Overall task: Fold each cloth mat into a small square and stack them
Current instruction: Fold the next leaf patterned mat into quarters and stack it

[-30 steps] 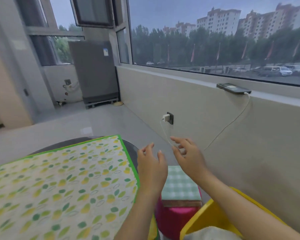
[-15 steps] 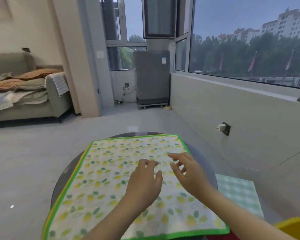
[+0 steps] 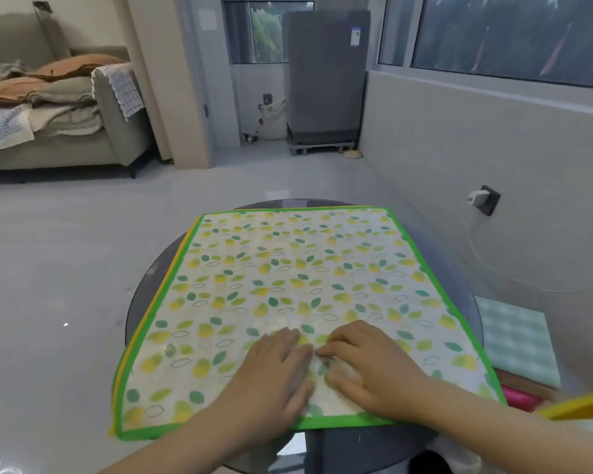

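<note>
Lying flat across the round dark desk [image 3: 141, 302] in the middle of the frame: the leaf-print cloth mat [image 3: 288, 278], green-bordered, fully spread, not yet folded, with a second, orange-edged mat [image 3: 151, 313] peeking out beneath along the left side. Resting on the mat's lower centre, just above the near green hem: left hand [image 3: 274, 374] and right hand [image 3: 367, 367], side by side, fingertips nearly touching. Left hand palm-down, fingers straight and pressing flat; right hand with fingers curled inward, apparently bunching a small ridge of fabric between the two hands, though whether pinching it outright or only pushing cannot be told for sure. Stretching away from both hands toward the upper part of the frame: almost the whole of the mat, its far hem near the desk's far rim. Judging the coming move to hinge on exactly that: hands at the near edge's midpoint, cloth extending forward and out to both sides, corners well apart from either hand at lower left and lower right. Likely needing a slide outward to those corners, left hand nearer the lower-left one, right hand nearer the lower-right, before lifting the near hem over to the far one. Sitting at the right edge of the frame, off the desk and lower: a folded green-checked mat [image 3: 517, 343] on a pink stool [image 3: 521, 398]
</note>
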